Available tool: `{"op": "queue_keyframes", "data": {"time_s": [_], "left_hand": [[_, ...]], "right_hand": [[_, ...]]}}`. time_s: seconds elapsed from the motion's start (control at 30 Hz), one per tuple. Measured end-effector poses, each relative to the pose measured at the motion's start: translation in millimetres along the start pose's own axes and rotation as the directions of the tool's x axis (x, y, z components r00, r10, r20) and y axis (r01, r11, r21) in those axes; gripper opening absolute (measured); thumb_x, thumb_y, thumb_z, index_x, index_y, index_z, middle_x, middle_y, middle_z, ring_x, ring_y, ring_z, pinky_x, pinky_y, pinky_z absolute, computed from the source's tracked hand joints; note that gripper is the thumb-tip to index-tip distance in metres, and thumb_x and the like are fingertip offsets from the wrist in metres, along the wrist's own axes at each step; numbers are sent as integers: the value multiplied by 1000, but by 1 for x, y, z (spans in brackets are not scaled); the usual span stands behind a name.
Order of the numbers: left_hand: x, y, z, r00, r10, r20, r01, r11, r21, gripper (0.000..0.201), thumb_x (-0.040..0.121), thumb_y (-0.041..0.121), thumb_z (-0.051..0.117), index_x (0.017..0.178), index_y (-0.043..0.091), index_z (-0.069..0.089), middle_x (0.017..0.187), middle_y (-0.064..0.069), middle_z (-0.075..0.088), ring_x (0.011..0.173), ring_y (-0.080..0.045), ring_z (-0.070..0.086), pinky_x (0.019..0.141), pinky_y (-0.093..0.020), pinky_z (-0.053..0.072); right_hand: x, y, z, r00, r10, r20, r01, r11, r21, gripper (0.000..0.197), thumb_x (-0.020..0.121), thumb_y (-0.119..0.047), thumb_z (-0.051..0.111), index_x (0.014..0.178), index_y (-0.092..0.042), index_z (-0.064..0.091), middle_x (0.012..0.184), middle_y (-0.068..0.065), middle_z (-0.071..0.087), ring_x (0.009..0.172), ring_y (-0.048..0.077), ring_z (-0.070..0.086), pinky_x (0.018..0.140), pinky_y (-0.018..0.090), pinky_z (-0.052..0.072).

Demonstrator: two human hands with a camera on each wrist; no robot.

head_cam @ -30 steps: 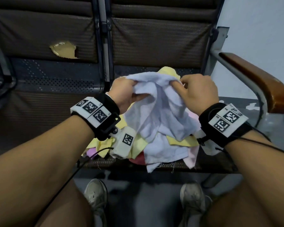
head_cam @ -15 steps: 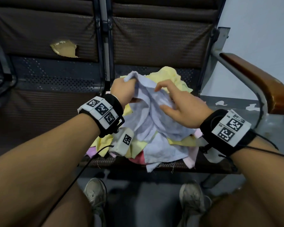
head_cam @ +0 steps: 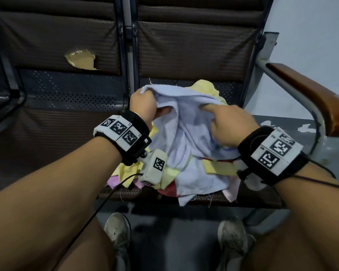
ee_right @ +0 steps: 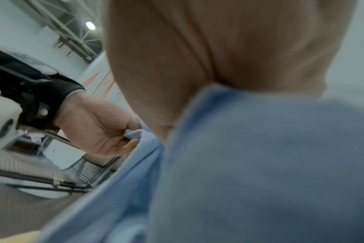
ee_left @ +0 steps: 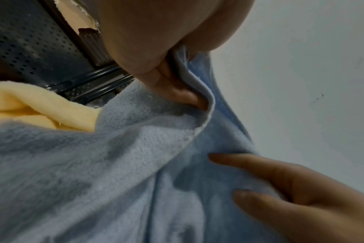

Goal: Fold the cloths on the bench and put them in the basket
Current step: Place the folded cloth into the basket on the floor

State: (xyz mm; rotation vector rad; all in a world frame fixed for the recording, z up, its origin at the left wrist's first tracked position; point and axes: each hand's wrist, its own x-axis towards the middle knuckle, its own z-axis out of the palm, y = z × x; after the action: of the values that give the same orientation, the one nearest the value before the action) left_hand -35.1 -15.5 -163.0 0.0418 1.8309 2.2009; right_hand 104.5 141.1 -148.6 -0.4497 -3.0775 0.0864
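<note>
Pale blue terry cloth [head_cam: 186, 133] held up above a heap of yellow, pink and blue cloths [head_cam: 219, 167] on the dark woven-seat bench [head_cam: 47, 145], top edge stretched roughly level from side to side, remainder hanging in loose folds toward the heap. Left of the cloth, left hand [head_cam: 144, 105] pinching one upper corner between thumb and curled fingers. Right of it, right hand [head_cam: 231, 124] grasping the top edge, forefinger tucked into the fabric. Apparently the opening-out step before the first fold; next move likely calls for finding the second corner and pulling the edge taut. Long axis hard to judge while crumpled. Beyond the cloth, a torn brown backrest [head_cam: 80, 59]; to its right, a wooden armrest [head_cam: 311, 94]. No basket in view.
</note>
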Motion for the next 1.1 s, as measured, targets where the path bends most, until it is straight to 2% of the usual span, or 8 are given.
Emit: {"op": "queue_keyframes", "data": {"time_s": [0.1,0.23,0.33,0.47,0.67,0.83,0.93,1.1], "left_hand": [[-11,0,5,994,-83,77,91,989,-112,23,103,14,42,121,3,53,104,-13,65,84,-23,69,64,-29,59],[-29,5,8,967,-108,231,171,947,-273,31,105,16,39,118,-3,60,110,-20,71,89,-29,72,73,-36,63],[-31,6,8,964,-106,244,168,953,-253,29,105,17,39,119,1,59,105,-14,70,85,-25,71,71,-33,62],[-8,8,-16,991,-130,-27,127,988,-91,30,99,11,41,115,3,65,92,-14,72,73,-26,71,53,-29,57],[18,-2,-43,995,54,-81,-35,974,225,33,93,9,41,101,0,72,57,-5,68,44,-16,62,42,-18,43],[26,4,-53,988,108,-108,-99,992,82,27,97,1,43,112,3,65,83,-9,64,68,-21,65,55,-28,57],[28,2,-56,993,71,-96,-49,975,216,22,94,2,47,102,15,64,80,0,65,63,-12,64,51,-21,53],[28,-9,-65,993,112,-34,-85,891,446,19,73,23,59,60,16,71,46,-2,60,47,-21,52,53,-30,41]], "right_hand": [[0,-19,16,998,-53,-25,58,964,261,22,90,-38,54,102,-37,72,103,-4,74,97,23,67,77,32,48],[5,-41,45,994,-69,80,28,901,432,66,85,-75,50,50,-20,47,47,-4,51,52,15,52,54,33,40],[14,-41,57,997,-63,41,34,870,492,63,96,-53,56,48,-15,38,45,2,41,46,18,41,51,32,30],[26,-20,39,984,84,-155,27,797,603,54,101,-31,52,51,-15,37,49,0,35,49,15,33,55,33,28],[25,5,13,922,114,-370,104,846,522,54,99,-34,54,48,-21,42,45,-2,33,47,13,32,51,27,30],[18,10,10,989,-87,-121,129,908,399,51,98,-32,54,53,-16,37,51,0,32,48,14,30,53,33,29],[12,13,16,996,-60,70,35,948,317,50,97,-30,53,51,-16,39,45,-4,41,43,10,36,49,27,34],[12,32,10,965,106,-241,18,887,462,33,97,-22,49,66,-13,52,61,5,48,60,21,44,61,35,36]]}}
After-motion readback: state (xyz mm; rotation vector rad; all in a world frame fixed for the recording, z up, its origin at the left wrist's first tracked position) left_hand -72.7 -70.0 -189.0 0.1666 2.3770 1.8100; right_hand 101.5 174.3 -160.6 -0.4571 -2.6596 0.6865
